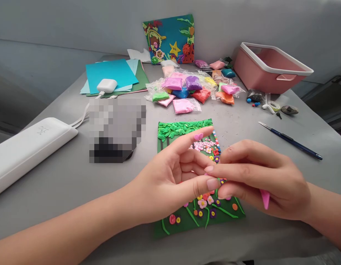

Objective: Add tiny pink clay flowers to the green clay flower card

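My left hand (176, 173) is over the garden picture with its index finger stretched out. On that finger sits a small pink clay heart (198, 137). The thumb and other fingers close together, and a sliver of pink clay shows between them, mostly hidden. My right hand (259, 176) meets them with its fingertips at the same spot. From beneath its curled fingers sticks out a pointed lump of pink clay (265, 199). Below both hands lies the dark green clay garden picture (184, 224), with leaves along its top and clay flowers on green stems; the hands cover its middle.
Bagged colored clay (183, 105) lies in a pile behind the picture. A craft knife (292, 141) is at right, and a pink basket (270, 73) behind it. At left are a power bank (35, 151), a blurred object (116, 125) and blue sheets (111, 75). An undersea picture (170, 40) leans at the back.
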{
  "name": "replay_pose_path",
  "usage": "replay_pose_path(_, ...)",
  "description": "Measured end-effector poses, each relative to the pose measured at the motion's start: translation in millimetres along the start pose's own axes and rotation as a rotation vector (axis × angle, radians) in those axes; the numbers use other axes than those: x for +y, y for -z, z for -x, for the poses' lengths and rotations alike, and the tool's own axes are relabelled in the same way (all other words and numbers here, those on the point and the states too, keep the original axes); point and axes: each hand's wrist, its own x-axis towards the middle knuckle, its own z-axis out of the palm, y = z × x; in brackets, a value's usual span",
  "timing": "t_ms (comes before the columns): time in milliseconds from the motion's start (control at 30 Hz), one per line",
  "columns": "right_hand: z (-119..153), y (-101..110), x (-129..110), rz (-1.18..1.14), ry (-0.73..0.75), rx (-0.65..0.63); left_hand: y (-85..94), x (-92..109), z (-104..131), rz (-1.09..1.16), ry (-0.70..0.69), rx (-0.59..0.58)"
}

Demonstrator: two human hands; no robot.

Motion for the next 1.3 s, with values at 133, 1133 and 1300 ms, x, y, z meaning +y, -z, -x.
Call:
replay_pose_path(133, 3.0, -1.9, -0.3, -0.01, -0.023, 0.009, -0.7, 1.4, -1.1, 0.032, 0.016, 0.003)
replay_pose_path(1133, 7.6, -7.4, 6.1, -0.286, -0.337, 0.213, 2.2, 2.6, -2.8, -0.058, -0.006, 0.072)
replay_pose_path(1300, 3.9, -6.3, 4.3, -0.316, -0.342, 0.127, 2.3, 1.3, -2.9, -0.025, -0.011, 0.058)
